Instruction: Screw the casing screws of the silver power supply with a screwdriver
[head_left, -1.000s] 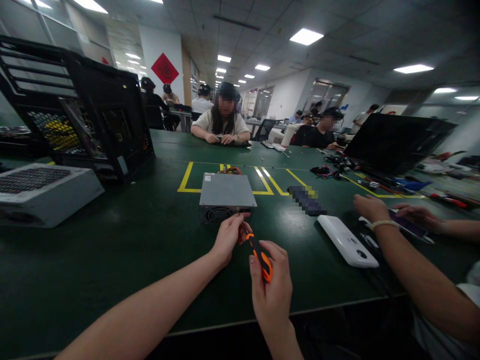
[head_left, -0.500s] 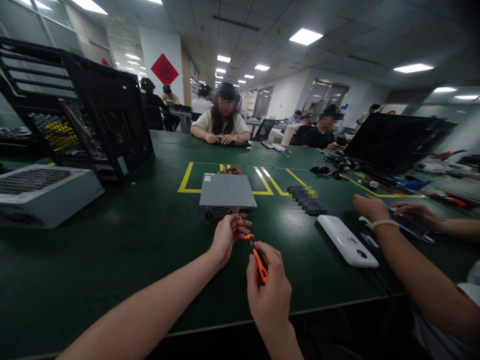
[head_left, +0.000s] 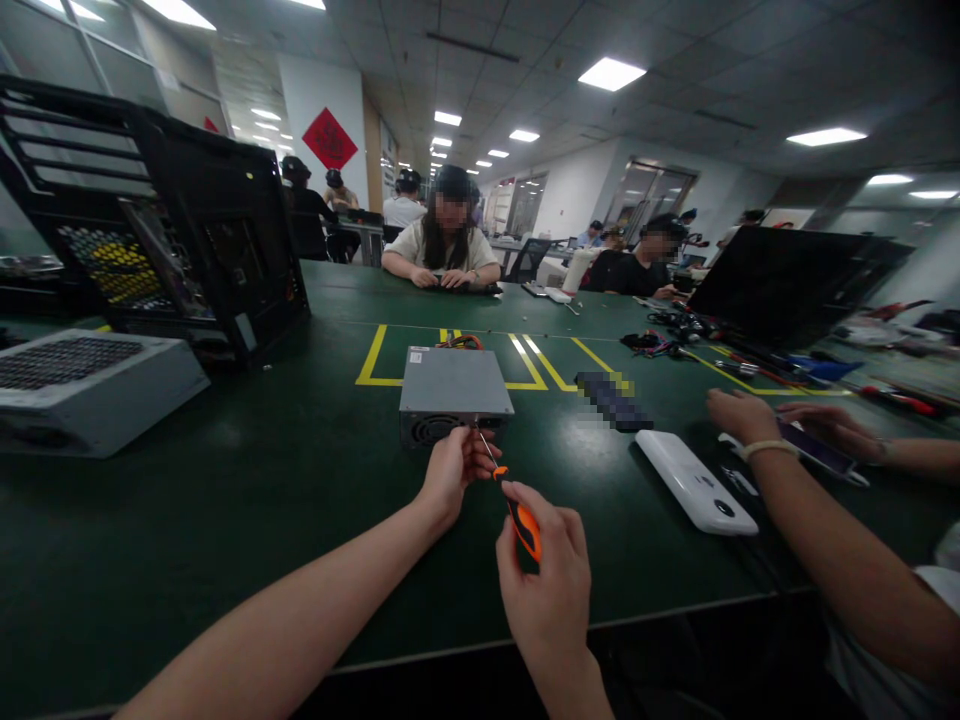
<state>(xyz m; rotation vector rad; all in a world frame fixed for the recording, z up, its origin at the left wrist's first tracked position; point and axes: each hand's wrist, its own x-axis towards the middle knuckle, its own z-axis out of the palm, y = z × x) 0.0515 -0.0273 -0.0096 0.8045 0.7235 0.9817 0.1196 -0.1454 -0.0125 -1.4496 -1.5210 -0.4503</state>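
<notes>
A grey computer power supply (head_left: 456,380) lies on the green table, its fan side facing me. My right hand (head_left: 551,560) is closed around the orange and black handle of a screwdriver (head_left: 526,530), whose thin shaft slants up and left to the power supply's near face. Beside the screwdriver's tip is my left hand (head_left: 454,470), thumb and fingertips drawn together at the power supply's near face with the other fingers curled behind the shaft. Whatever small thing those fingertips may hold is too small to make out.
On the left stand a black computer case (head_left: 217,250) and a second power supply (head_left: 97,390). A white device (head_left: 694,480) and a pixelated dark object (head_left: 611,400) lie to the right. Beside me a co-worker's hands (head_left: 742,415) hold a phone; another person (head_left: 442,245) sits opposite.
My right hand has shifted slightly to the right and turned on the screwdriver's handle, showing more of its orange side. My left hand and the power supply are practically unmoved.
</notes>
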